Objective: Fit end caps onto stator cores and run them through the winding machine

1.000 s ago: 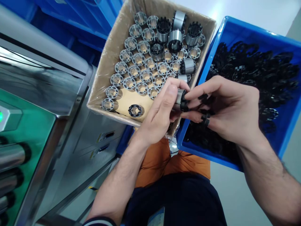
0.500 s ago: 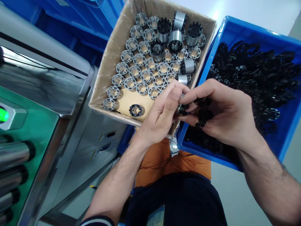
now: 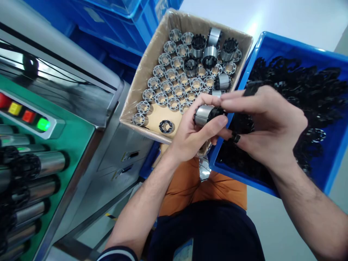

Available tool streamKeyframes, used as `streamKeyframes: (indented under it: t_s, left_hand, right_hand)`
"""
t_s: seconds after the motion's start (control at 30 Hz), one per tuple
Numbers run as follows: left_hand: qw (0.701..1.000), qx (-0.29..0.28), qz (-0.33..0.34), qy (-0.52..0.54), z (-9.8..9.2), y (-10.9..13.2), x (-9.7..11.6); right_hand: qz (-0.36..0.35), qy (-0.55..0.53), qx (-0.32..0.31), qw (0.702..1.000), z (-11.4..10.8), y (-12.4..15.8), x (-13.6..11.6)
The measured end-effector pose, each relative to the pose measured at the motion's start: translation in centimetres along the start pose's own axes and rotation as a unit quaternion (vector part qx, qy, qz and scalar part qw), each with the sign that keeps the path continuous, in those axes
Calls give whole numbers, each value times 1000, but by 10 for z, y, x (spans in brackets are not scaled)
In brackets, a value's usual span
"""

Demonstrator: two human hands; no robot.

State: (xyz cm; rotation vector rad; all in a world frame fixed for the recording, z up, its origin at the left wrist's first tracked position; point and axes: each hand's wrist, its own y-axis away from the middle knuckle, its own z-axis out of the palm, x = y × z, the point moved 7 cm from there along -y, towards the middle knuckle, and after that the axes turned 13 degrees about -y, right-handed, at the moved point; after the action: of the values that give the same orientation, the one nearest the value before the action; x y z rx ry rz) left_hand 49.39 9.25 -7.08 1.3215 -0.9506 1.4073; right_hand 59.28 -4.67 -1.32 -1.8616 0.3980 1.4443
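Note:
My left hand is wrapped round a motor stator core, a short silver cylinder lying on its side. A black plastic slotted end piece sits at the core's right end, partly behind my left thumb. My right hand is closed, its fingertips touching the core's right end. Tucked in its fingers are black plastic pieces, mostly hidden. Below both hands, a cardboard box holds rows of bare silver stator cores standing upright. One core with a black end stands apart near the box's front edge.
Right of the box stands a blue bin heaped with black plastic pieces. On the left is a green machine with lit buttons and several silver cylinders. Blue crates stand at the back left.
The view has shifted left, so more of the green machine shows. The silver core in my left hand has come into sight, and my right hand has shifted slightly right.

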Motion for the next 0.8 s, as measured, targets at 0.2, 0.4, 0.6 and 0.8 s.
streamKeyframes:
  t_s: [0.2, 0.4, 0.6, 0.8]
  left_hand:
    - [999, 29, 16, -2, -1, -1, -2]
    - [997, 79, 5, 21, -2, -2, -1]
    - [997, 77, -5, -1, -2, -1, 2]
    - [1000, 25, 3, -4, 2, -1, 2]
  right_hand:
    - [-79, 21, 21, 996, 2, 1, 1]
    - [-70, 8, 18, 997, 3, 5, 2]
    - [-41, 41, 32, 998, -1, 5, -4]
    - [-41, 17, 32, 999, 5, 3, -3]
